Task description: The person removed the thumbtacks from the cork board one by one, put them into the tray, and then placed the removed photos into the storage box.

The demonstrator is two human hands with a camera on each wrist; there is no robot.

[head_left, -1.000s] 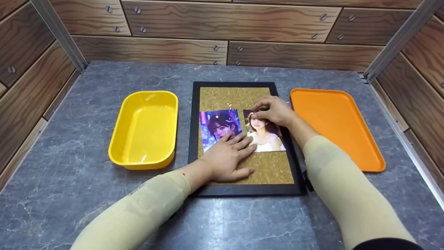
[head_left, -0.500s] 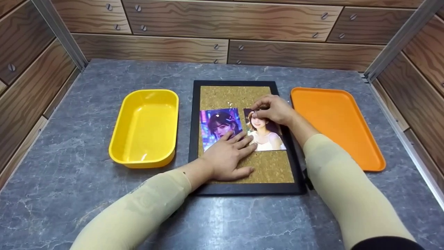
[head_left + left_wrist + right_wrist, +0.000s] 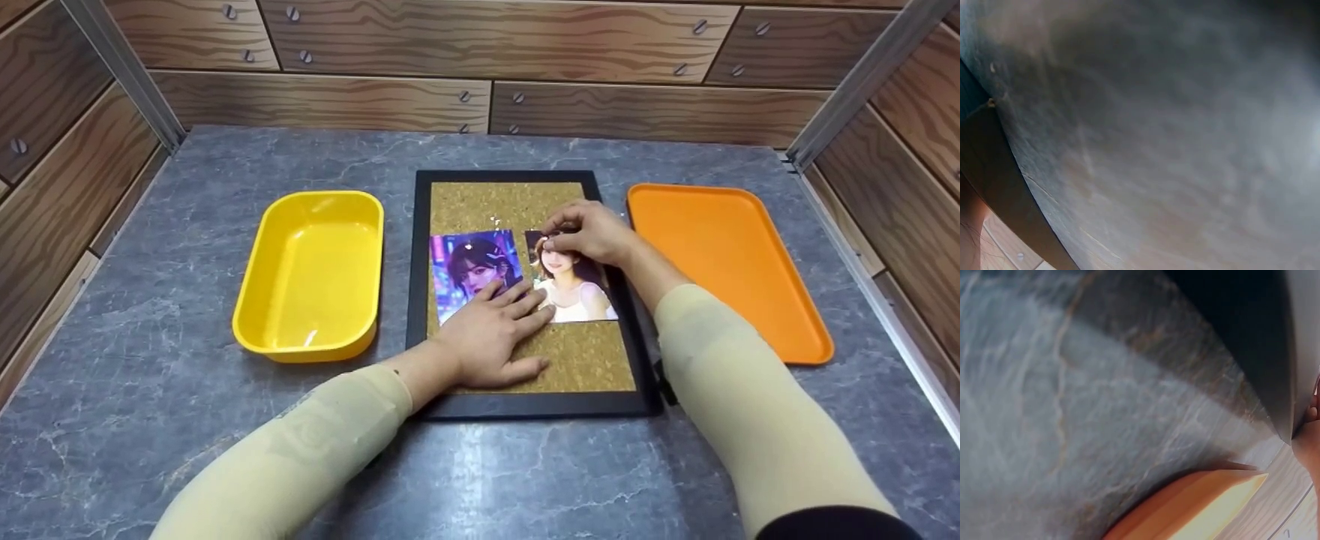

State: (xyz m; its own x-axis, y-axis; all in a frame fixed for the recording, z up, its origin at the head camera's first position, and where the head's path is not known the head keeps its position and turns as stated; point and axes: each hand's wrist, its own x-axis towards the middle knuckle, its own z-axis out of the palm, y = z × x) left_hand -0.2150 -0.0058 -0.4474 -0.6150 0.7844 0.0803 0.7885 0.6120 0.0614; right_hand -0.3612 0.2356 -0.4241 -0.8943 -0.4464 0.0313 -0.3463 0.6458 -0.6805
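One purple photo (image 3: pixel 472 259) and one paler photo (image 3: pixel 574 300) lie side by side on a corkboard (image 3: pixel 585 360), left hand (image 3: pixel 491 337) across both, fingers apart, right hand (image 3: pixel 595 232) bent at the paler top, any pinch unclear; yellow bin (image 3: pixel 319 277) and orange tray (image 3: pixel 716 247) flank them

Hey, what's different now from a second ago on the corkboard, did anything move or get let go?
Nothing visibly moved or was let go; the whole head view just shifts slightly. The left hand still lies across both photos on the corkboard, and the right hand stays at the right photo's top. The yellow bin and orange tray stay put.
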